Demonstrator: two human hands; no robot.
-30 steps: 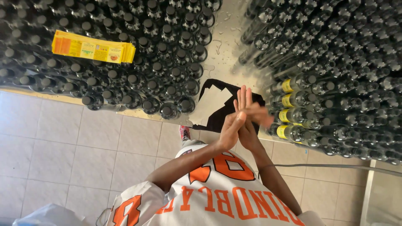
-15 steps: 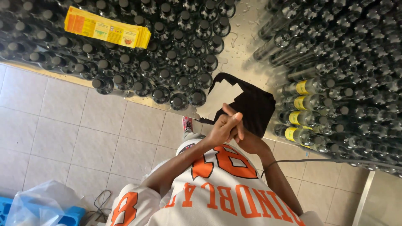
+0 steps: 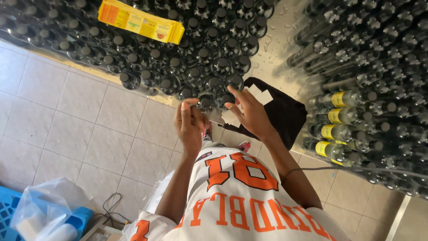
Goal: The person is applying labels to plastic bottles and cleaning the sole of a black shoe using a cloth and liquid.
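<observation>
1. Left hand (image 3: pixel 189 122) is up at the near edge of the wet metal surface (image 3: pixel 272 49); fingers curled together around the dark-capped bottle (image 3: pixel 206 103) at the front of the cluster.
2. Right hand (image 3: pixel 250 111) sits just beside it, fingers spread and part open, fingertips touching the neighbouring bottle (image 3: pixel 226 99); whether it grips, I cannot tell.
3. Under the right hand lies a black cloth (image 3: pixel 285 114) with pale paper scraps on it.
4. Yellow-labelled bottles (image 3: pixel 339 116) lie to the right; a stack of yellow labels (image 3: pixel 140 20) rests on the caps at the far side.
5. Below, tiled floor (image 3: pixel 67 120); a blue crate (image 3: pixel 13 214) with a plastic bag.
</observation>
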